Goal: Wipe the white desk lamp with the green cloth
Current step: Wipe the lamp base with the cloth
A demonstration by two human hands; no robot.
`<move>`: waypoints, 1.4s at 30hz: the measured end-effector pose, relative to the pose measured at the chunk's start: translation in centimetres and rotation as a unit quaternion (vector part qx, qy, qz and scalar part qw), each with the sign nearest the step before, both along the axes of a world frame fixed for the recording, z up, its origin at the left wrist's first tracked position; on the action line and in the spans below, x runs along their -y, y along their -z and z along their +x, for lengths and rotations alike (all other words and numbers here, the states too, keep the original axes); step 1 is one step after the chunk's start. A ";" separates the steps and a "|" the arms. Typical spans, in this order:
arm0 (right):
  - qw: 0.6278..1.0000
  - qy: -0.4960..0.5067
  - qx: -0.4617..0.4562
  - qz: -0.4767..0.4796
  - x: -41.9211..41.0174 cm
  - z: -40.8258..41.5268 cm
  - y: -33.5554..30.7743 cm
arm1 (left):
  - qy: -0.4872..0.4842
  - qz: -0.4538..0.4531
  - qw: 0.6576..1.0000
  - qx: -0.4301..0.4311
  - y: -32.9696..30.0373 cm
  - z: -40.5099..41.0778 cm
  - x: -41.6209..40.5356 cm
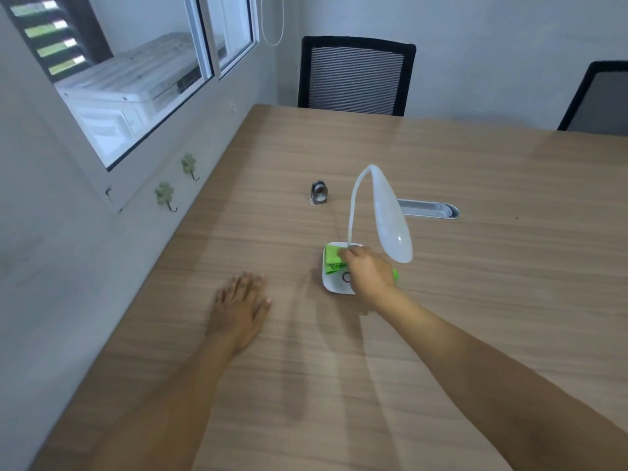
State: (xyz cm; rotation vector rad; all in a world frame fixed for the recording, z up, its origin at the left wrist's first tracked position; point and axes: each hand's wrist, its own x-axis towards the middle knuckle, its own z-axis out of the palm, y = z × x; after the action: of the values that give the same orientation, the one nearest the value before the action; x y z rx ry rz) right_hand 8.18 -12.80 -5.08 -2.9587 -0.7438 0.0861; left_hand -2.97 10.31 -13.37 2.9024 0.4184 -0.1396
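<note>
The white desk lamp (390, 215) stands mid-table, its thin neck arching up from a flat square base (334, 286) and its long head drooping toward me on the right. My right hand (368, 270) presses the green cloth (332, 258) onto the top of the base beside the neck's foot; a bit of cloth also sticks out past the wrist. My left hand (242, 307) lies flat on the wooden table (475, 300), fingers spread, well left of the lamp and holding nothing.
A small metal fitting (318, 192) stands behind the lamp, and a silver cable slot (429, 209) is set into the tabletop. Two black mesh chairs (356, 76) sit at the far edge. The wall with a window and two hooks (165, 195) runs along the left.
</note>
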 end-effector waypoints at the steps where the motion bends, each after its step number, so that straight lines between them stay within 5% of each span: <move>1: 1.000 0.000 0.009 -0.020 -0.2 0.0 -0.2 | -0.004 0.001 1.000 0.003 -0.1 -0.1 0.2; 7: 0.991 -0.061 0.051 -0.103 -0.7 -3.1 0.3 | -0.019 0.000 0.999 0.041 0.2 -0.4 0.6; 12: 0.982 -0.153 0.076 -0.077 -0.2 -6.1 1.0 | -0.022 0.006 0.998 0.057 0.3 -0.3 0.5; 20: 0.997 0.007 0.050 -0.055 -2.3 0.4 -1.3 | -0.022 0.018 0.998 0.059 0.4 -0.3 0.5; 24: 0.999 -0.011 0.010 -0.047 -2.1 -0.9 -0.2 | -0.023 0.010 0.998 0.061 0.4 -0.3 0.4; 31: 0.994 -0.070 0.067 -0.049 -1.1 -6.1 2.3 | -0.025 0.009 0.998 0.064 0.2 -0.3 0.6; 42: 0.996 -0.077 0.027 0.025 -7.0 -5.3 -1.8 | -0.068 0.019 0.996 0.060 -0.4 -3.5 -1.9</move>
State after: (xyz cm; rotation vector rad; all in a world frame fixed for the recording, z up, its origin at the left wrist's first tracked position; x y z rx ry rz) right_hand 2.88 -5.83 -3.23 -2.8620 -0.9667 -0.0009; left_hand -6.51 12.19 -13.01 2.8880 0.5996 0.0637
